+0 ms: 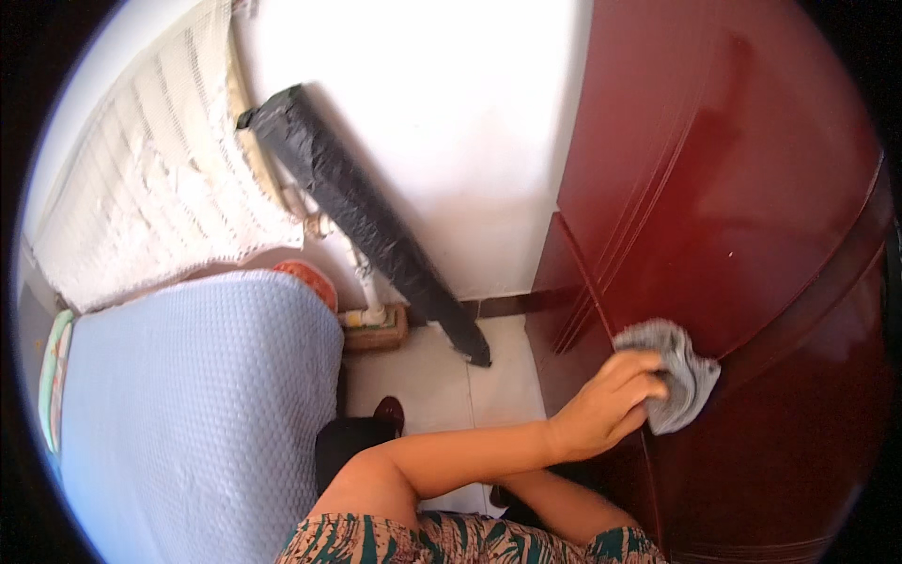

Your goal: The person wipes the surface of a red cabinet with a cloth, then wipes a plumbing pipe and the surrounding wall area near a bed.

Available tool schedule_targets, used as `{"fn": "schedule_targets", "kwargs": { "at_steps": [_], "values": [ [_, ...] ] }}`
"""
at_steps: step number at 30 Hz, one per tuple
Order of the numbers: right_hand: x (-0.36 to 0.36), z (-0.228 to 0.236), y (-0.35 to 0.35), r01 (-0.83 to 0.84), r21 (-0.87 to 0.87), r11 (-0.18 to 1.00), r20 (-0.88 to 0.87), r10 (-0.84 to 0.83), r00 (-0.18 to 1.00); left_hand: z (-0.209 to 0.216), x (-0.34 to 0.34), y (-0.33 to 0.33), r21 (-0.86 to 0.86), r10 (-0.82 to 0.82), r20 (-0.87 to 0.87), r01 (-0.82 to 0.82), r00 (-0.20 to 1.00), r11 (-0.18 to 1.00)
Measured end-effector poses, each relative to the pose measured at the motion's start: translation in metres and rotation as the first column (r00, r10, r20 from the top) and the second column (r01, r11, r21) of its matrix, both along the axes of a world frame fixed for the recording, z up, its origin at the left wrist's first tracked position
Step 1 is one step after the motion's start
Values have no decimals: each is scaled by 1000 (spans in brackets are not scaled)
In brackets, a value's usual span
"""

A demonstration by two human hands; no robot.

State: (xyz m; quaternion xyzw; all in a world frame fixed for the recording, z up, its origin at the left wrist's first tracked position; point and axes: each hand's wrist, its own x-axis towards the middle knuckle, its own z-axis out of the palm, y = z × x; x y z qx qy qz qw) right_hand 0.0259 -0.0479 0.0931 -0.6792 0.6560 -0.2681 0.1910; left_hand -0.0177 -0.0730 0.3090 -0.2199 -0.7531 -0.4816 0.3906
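My left hand (606, 404) reaches across to the right, its fingers closed around a crumpled grey cloth (678, 381). The cloth lies against the glossy dark-red cabinet (761, 188), close to where a seam and a curved edge of its panels meet. Slight blur shows on the cloth's upper edge. My right forearm (573, 503) runs beneath the left one, and my right hand is hidden behind the left forearm.
A long black-wrapped bundle (366, 216) leans against the white wall (451, 122). On the left is a bed with a light-blue quilted cover (197, 376), below a white lace cloth (169, 169). White pipes (366, 282) and a brick-like block (381, 336) stand near the tiled floor (442, 385).
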Motion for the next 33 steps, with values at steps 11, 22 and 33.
{"fn": "schedule_targets", "kwargs": {
  "at_steps": [11, 22, 33],
  "values": [
    [-6, 72, 17, 40, 661, 749, 83, -126, 989, -83, 142, -127, 712, -267, 647, -440, 714, 547],
    [-48, 45, -43, 41, 710, 703, 246, -302, 921, -128, 131, -173, 426, -419, 856, -872, 301, 243],
    [17, 35, -38, -26, 892, 451, 259, -463, 848, -180, 173, -108, 264, -433, 900, -849, 47, 457]
  ]
}}
